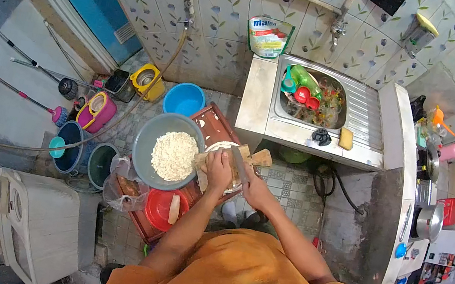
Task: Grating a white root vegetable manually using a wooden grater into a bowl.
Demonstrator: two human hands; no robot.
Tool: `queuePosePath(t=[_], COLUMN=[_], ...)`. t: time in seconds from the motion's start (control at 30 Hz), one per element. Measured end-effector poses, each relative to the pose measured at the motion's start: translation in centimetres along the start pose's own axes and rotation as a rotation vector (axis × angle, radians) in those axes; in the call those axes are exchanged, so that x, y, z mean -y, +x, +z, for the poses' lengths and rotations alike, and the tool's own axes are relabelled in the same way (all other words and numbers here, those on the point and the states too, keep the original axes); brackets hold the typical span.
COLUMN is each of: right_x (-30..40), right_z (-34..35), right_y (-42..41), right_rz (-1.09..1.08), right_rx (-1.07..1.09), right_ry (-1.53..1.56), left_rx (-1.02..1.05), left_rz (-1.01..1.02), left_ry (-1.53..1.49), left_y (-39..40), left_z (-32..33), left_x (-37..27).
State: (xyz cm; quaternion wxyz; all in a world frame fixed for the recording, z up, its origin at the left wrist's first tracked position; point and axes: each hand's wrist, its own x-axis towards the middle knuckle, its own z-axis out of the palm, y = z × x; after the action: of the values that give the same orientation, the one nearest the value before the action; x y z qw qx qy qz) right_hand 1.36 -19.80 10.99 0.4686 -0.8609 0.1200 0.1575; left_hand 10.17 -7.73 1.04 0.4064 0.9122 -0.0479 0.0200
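Observation:
My right hand (259,191) grips a broad-bladed knife (239,162), its blade angled up and left over a wooden board (245,150). A wooden handle (263,158) sticks out to the right of the board. My left hand (219,171) rests on the board with its fingers curled down, left of the blade; whatever lies under the fingers is hidden. Beneath the board shows the rim of a white round container (223,145). Close on the left, a large grey basin (141,168) holds a heap of pale chopped pieces (174,156).
A reddish-brown low table (215,124) carries these things, with pale scraps on it. Nearer me are a red basin (156,210) with a pale long piece (174,209) and a clear plastic bag (125,197). A blue basin (185,99) stands behind. Dishes fill the steel sink (278,105).

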Motion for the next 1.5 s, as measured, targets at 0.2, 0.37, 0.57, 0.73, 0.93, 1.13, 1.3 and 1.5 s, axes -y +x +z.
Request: queuePosePath(t=[0.2, 0.37, 0.57, 0.73, 0.93, 1.13, 1.3, 1.5], right_x=[-0.6, -0.8, -0.5, -1.1, -0.4, 0.1, -0.6, -1.7], right_z=[0.4, 0.6, 1.2, 0.7, 0.9, 0.1, 1.0, 1.7], right_y=[-1.1, 0.0, -1.8, -1.8, -3.1, -3.4, -3.8, -6.3], right_rz=[-0.009, -0.028, -0.132, -0.084, -0.007, -0.009, -0.051, 0.002], right_rx=[-0.028, -0.052, -0.111, -0.105, -0.044, -0.020, -0.019, 0.027], right_ry=[-0.002, -0.089, 0.009, -0.028, -0.031, 0.004, -0.022, 0.066], left_rx=[0.017, 0.004, 0.013, 0.016, 0.001, -0.027, -0.025, -0.013], left_rz=[-0.040, -0.016, -0.030, 0.011, 0.027, 0.076, 0.086, 0.074], left_ry=[0.033, -0.059, -0.053, -0.043, -0.029, -0.083, -0.053, -0.040], left_y=[0.0, 0.0, 0.3, 0.3, 0.3, 0.3, 0.1, 0.4], left_z=[-0.4, -0.4, 0.1, 0.5, 0.3, 0.3, 0.1, 0.0], left_x=[-0.7, -0.6, 0.7, 0.5, 0.4, 0.5, 0.4, -0.3])
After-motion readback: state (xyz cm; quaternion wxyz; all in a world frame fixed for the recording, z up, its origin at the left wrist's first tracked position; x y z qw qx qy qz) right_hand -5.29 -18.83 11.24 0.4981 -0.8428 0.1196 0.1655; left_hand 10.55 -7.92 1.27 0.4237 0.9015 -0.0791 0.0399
